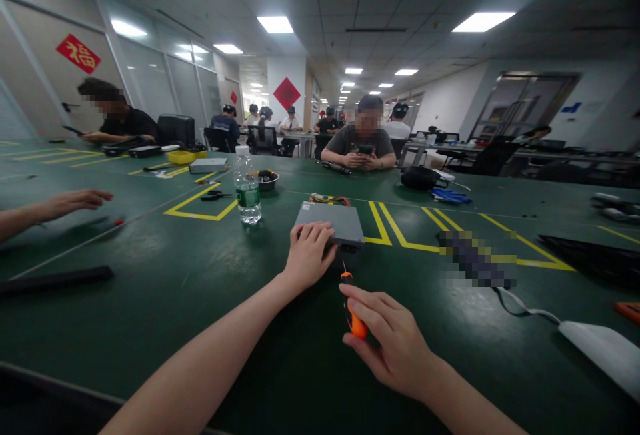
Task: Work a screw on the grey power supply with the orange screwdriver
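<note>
A grey metal box [336,220] with a socket on its near side rests on the green table [210,315], its bundle of coloured wires [330,200] at the far side. My left hand [311,255] lies over the box's near left corner, fingers on its top. Just nearer to me, my right hand [387,335] holds an orange and black screwdriver [357,326] between thumb and fingers. The screwdriver's thin tip points away from me towards the box, and a small gap seems to lie between them.
A water bottle [248,188] stands left of the box, near a metal bowl [267,180]. Another person's hand [80,203] reaches in at the left. Blue gloves [450,196], a black case [419,178] and a white device [603,348] lie to the right. A person sits opposite.
</note>
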### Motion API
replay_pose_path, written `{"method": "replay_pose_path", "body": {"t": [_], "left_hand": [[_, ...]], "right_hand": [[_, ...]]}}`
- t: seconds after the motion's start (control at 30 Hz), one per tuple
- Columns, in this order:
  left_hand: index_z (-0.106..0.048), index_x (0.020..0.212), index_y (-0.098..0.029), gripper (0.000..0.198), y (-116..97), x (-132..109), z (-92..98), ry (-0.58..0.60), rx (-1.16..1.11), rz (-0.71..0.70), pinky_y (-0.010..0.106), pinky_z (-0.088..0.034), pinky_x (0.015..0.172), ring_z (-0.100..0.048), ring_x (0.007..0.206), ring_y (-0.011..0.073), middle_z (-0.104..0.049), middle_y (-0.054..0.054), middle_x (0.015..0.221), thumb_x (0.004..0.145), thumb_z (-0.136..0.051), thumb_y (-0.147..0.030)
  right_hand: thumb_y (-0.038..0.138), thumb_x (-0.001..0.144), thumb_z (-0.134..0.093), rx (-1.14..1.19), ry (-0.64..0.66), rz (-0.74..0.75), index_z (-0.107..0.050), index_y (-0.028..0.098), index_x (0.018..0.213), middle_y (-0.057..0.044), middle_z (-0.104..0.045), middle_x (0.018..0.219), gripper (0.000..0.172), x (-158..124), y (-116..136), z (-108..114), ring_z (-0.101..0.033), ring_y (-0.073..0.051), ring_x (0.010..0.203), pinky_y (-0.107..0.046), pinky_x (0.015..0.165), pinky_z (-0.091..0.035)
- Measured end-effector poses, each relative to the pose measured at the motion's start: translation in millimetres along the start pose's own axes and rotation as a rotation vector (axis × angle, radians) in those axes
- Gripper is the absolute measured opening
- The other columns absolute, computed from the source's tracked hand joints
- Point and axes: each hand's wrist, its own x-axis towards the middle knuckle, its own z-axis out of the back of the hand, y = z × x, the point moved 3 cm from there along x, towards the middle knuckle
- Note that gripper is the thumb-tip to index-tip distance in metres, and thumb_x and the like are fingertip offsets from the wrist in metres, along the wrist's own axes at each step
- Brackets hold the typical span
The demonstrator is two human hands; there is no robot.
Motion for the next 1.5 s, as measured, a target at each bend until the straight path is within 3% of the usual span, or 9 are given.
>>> {"method": "replay_pose_path", "body": {"t": [0.17,0.37,0.67,0.87,1.0,1.3,1.5], "left_hand": [[-0.053,0.104,-0.025,0.021,-0.7,-0.2,1.4,-0.001,-0.004,-0.004,0.042,-0.026,0.099,-0.045,0.116,0.0207,-0.057,0.002,0.120,0.084,-0.051,-0.028],[-0.053,0.104,-0.025,0.021,-1.0,-0.1,1.2,-0.004,0.007,-0.001,0.042,-0.026,0.099,-0.045,0.116,0.0210,-0.057,0.003,0.120,0.083,-0.052,-0.028],[-0.052,0.104,-0.025,0.020,-0.1,-0.1,-0.4,0.001,0.005,0.003,0.042,-0.025,0.099,-0.044,0.116,0.0200,-0.057,0.001,0.121,0.084,-0.052,-0.029],[-0.053,0.103,-0.025,0.020,-1.0,0.0,1.0,-0.007,0.011,0.006,0.042,-0.026,0.098,-0.045,0.115,0.0204,-0.057,0.002,0.120,0.083,-0.053,-0.028],[-0.053,0.103,-0.025,0.020,-1.1,0.0,1.1,-0.004,0.005,0.003,0.042,-0.026,0.099,-0.045,0.116,0.0209,-0.058,0.002,0.120,0.083,-0.053,-0.029],[-0.054,0.104,-0.025,0.020,-0.9,0.1,1.5,-0.008,0.003,0.006,0.042,-0.027,0.098,-0.045,0.115,0.0201,-0.058,0.002,0.119,0.085,-0.051,-0.030],[-0.054,0.103,-0.025,0.019,-1.7,0.3,1.4,-0.016,0.000,0.015,0.042,-0.027,0.098,-0.046,0.115,0.0204,-0.058,0.002,0.118,0.084,-0.051,-0.029]], "right_hand": [[0.032,0.090,-0.047,-0.008,0.063,-0.034,-0.051,0.014,0.105,-0.017,-0.059,0.110,0.024,-2.6,2.8,-6.0,-0.061,-0.023,0.090,-0.037,0.073,-0.053],[0.029,0.091,-0.042,0.001,0.253,-0.047,-0.048,0.018,0.123,-0.017,-0.049,0.124,0.034,-1.6,5.9,-6.3,-0.055,-0.026,0.106,-0.038,0.081,-0.051],[0.026,0.091,-0.042,0.036,0.046,-0.023,-0.044,0.011,0.113,-0.020,-0.055,0.117,0.026,-3.3,3.0,-4.5,-0.061,-0.024,0.095,-0.037,0.076,-0.053],[0.030,0.090,-0.044,0.110,0.120,-0.090,-0.044,0.013,0.118,-0.018,-0.053,0.119,0.033,-5.3,2.3,-4.8,-0.057,-0.023,0.104,-0.035,0.081,-0.052],[0.025,0.091,-0.037,0.063,0.203,-0.046,-0.044,0.015,0.124,-0.017,-0.050,0.123,0.035,-4.6,2.6,-2.7,-0.056,-0.024,0.105,-0.036,0.080,-0.051],[0.036,0.091,-0.048,0.036,0.066,-0.014,-0.047,0.013,0.112,-0.017,-0.058,0.114,0.031,-3.5,0.1,-4.5,-0.060,-0.023,0.092,-0.037,0.074,-0.052],[0.035,0.092,-0.044,0.022,0.220,-0.056,-0.048,0.017,0.121,-0.016,-0.052,0.122,0.034,-6.6,2.8,-8.5,-0.058,-0.024,0.100,-0.037,0.078,-0.052]]}}
